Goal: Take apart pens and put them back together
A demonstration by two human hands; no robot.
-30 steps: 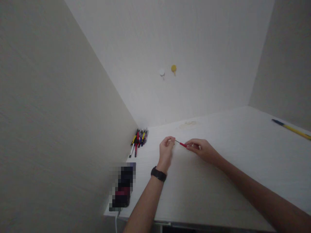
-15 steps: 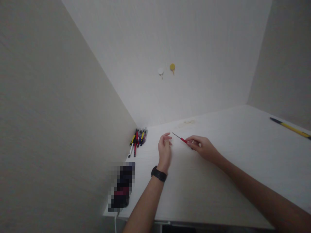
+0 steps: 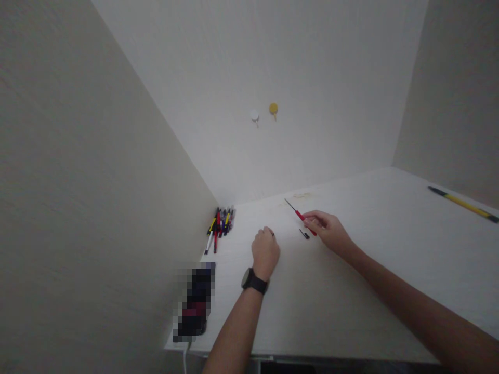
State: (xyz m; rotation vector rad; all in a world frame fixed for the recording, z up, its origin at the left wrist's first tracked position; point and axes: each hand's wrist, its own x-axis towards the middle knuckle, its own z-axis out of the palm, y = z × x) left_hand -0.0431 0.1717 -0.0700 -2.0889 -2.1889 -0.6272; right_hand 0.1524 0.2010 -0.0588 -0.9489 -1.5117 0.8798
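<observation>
Between the thumb and fingers of my right hand point(image 3: 325, 228) is a slim red pen barrel point(image 3: 305, 222). A thin dark rod point(image 3: 289, 204), which looks like a refill, sticks out of its far end, pointing up and left. Just below the barrel a small black piece point(image 3: 305, 234) with a thin end lies on the tabletop. My left hand point(image 3: 265, 253), wearing a black watch point(image 3: 254, 281), is closed with its back to me. A tiny dark bit shows at its fingers; the rest of what it holds is hidden.
Several pens point(image 3: 220, 223) lie piled in the left corner of the white table point(image 3: 351, 306). Nearer is a blurred-out dark object point(image 3: 197, 306) with a white cable point(image 3: 185, 361). A yellow and black pen point(image 3: 463, 203) lies far right. Two hooks point(image 3: 273, 108) are on the back wall.
My left hand has turned over and closed, moving slightly nearer to me. The red barrel in my right hand points more upward, away from the left hand. The black piece now shows plainly.
</observation>
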